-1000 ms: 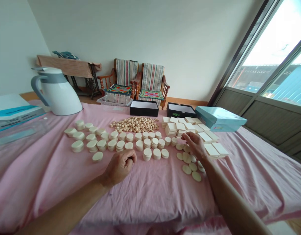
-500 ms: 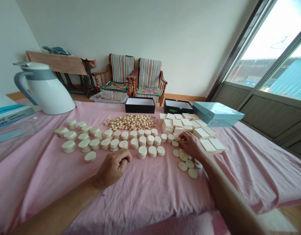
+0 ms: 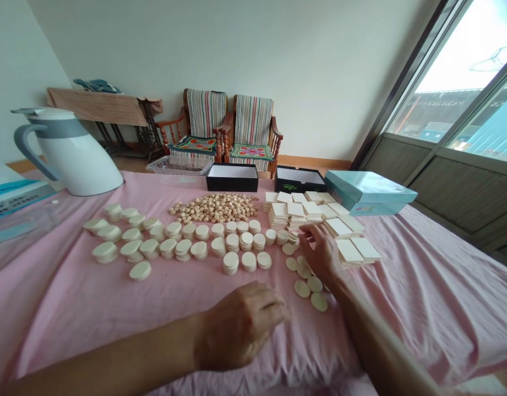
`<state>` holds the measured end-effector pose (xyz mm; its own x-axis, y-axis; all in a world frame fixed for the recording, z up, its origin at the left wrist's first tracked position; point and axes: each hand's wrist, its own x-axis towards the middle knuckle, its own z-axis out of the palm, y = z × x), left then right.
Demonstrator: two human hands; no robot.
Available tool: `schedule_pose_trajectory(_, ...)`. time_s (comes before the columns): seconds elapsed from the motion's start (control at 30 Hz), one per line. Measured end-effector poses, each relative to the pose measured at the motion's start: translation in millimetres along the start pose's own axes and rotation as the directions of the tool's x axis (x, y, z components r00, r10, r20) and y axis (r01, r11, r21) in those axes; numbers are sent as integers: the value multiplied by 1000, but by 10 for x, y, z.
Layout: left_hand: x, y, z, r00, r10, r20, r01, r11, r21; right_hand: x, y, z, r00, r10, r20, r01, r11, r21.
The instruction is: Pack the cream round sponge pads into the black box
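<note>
My right hand (image 3: pixel 321 254) reaches to the right end of the rows of round wooden discs. Its bent fingers close at a small stack of discs (image 3: pixel 293 236), and the thumb is mostly hidden. Below that hand several loose discs (image 3: pixel 315 284) lie scattered and partly overlapping. My left hand (image 3: pixel 243 324) hovers over the cloth at the near side, smeared by motion, its fingers loosely curled; whether anything is in them does not show. Stacks of discs (image 3: pixel 183 248) stand in uneven rows across the middle and left.
Small wooden beads (image 3: pixel 214 208) form a heap behind the discs. Square wooden tiles (image 3: pixel 295 210) are stacked at right. Behind stand two black box parts (image 3: pixel 232 184) (image 3: pixel 300 186), a clear plastic tray (image 3: pixel 179 165) and a light-blue box (image 3: pixel 369 192). A white jug (image 3: pixel 82 157) stands left on pink cloth (image 3: pixel 71 308).
My left hand has moved right and nearer to me, away from the disc stacks, and its fist has loosened. My right hand stays by the end of the row. The view has shifted slightly.
</note>
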<state>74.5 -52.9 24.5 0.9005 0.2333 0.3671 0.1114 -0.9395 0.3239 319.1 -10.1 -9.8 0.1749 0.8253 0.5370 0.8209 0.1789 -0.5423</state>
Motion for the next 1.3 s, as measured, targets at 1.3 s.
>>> schedule_pose_trajectory(1.3, 298, -19, 419, 999, 35, 1, -35, 992, 119, -296, -474, -240, 983, 65, -172, -3, 941, 339)
